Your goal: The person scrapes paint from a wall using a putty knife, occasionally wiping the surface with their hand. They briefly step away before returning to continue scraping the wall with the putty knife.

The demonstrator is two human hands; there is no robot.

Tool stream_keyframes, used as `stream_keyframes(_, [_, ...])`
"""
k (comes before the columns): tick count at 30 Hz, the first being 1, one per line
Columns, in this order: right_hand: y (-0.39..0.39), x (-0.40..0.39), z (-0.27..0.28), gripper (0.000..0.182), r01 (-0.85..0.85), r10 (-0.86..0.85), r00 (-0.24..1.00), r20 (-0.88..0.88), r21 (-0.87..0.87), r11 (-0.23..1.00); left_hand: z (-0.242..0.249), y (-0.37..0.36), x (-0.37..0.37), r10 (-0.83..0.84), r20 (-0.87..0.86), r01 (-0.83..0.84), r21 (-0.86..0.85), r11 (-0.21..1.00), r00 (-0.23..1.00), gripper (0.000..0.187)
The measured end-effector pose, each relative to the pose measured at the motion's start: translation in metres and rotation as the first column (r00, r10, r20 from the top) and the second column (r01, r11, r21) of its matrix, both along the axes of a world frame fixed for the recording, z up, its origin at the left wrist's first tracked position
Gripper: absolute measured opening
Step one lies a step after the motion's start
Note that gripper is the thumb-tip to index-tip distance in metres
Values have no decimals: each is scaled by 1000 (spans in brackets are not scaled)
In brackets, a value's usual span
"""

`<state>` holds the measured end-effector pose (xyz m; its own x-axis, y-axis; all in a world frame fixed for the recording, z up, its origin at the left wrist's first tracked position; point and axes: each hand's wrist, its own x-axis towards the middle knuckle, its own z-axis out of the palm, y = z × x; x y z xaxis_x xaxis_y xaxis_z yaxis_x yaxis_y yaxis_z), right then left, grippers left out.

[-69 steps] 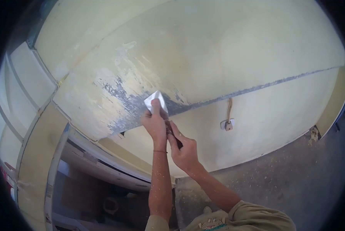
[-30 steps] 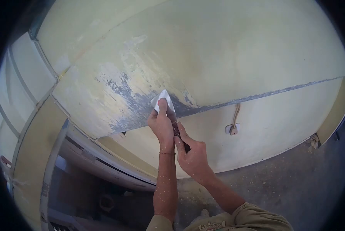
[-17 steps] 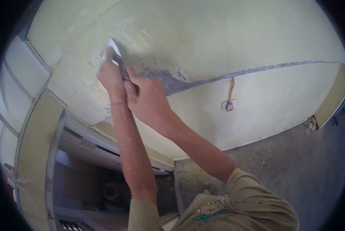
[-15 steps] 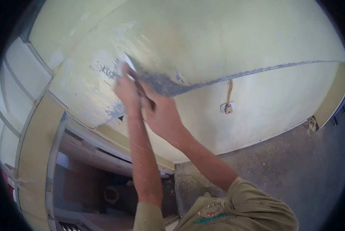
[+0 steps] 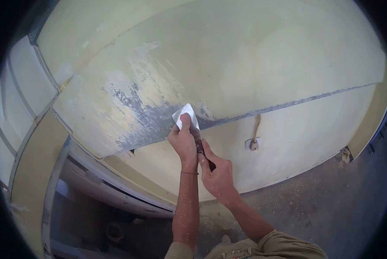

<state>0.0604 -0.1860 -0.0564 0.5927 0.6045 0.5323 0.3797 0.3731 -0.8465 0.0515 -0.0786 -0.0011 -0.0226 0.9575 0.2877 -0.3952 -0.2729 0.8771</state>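
Observation:
My right hand (image 5: 217, 175) is wrapped around the dark handle of a putty knife (image 5: 187, 113), whose broad, shiny metal blade points up and away from me. Higher on the tool, my left hand (image 5: 183, 144) grips near the blade, with its thumb lying on the metal. The blade overlaps the lower edge of a pale green painted wall section (image 5: 262, 47). Left of the blade spreads a scraped patch (image 5: 146, 116) of bare grey with white and yellowish streaks. Pale flecks cling to both forearms.
Below the ragged grey edge, a cream wall (image 5: 305, 123) carries an outlet with a cord (image 5: 254, 143). Crumbs litter the grey floor (image 5: 297, 207). At lower left a wooden frame (image 5: 111, 185) borders a dark recess, and pale panels (image 5: 23, 95) line the far left.
Both hands have come down and to the right with the putty knife, from the scraped patch to the section's lower edge. More of the patch now shows, and the blade is clearer.

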Motion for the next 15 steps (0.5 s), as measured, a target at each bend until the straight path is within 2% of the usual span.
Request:
stream_keyframes(4, [10,-20,3,39,-35,33,998,-62,-24,999,11,3,-19,-34,-81,31,-38,999,996,30])
stream_keyframes(6, [28,-26,-10,40,30,-10,993,-119,166,986,15,2,-25,-24,-262,34,34,999,965,33])
stream_keyframes(7, [35,-23,-5,40,30,-9,993,-118,179,983,17,12,-23,-21,-261,34,47,998,965,33])
stream_keyframes(9, [42,-14,6,41,67,-68,998,-1,207,976,16,35,-19,158,-239,-92,266,960,958,36])
stream_keyframes(11, [49,-7,55,39,-29,29,1000,3,242,970,73,34,-17,349,-175,-241,446,862,921,38])
stream_keyframes(13, [52,-10,99,39,-37,33,999,20,215,976,125,28,-26,333,-300,-250,283,926,894,37])
stream_keyframes(15, [55,-15,109,39,-28,24,999,21,242,970,138,24,-32,256,-264,-187,261,947,930,37])
